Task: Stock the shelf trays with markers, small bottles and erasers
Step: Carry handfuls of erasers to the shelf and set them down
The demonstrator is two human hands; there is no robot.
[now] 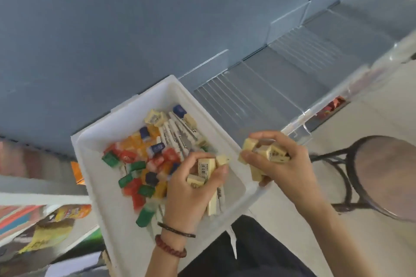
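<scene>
Cream erasers [203, 168]: two handfuls, one in each hand; the blocks point in mixed directions and are not stacked in order.
Left hand [191, 189]: fingers curled around several erasers, over the right part of the white bin [126, 227].
Right hand [286, 164]: also closed around a bunch of erasers, just outside the right rim of the bin.
Bin contents: markers [177, 132] lie side by side toward the far corner; small bottles [144, 164] with coloured caps fill the middle and left.
Shelf trays [247, 96]: clear plastic with a ribbed floor and clear dividers, in a row along the blue shelf.
Direction: the trays lie beyond the bin, up and to the right of both hands; the right hand is nearer, and the nearest tray begins just past the bin's far right corner.
Next move, as I judge: the right hand carries its erasers forward first.
Risk: a loose block may slip out.
Around: a dark stool [387, 175] at the right.
</scene>
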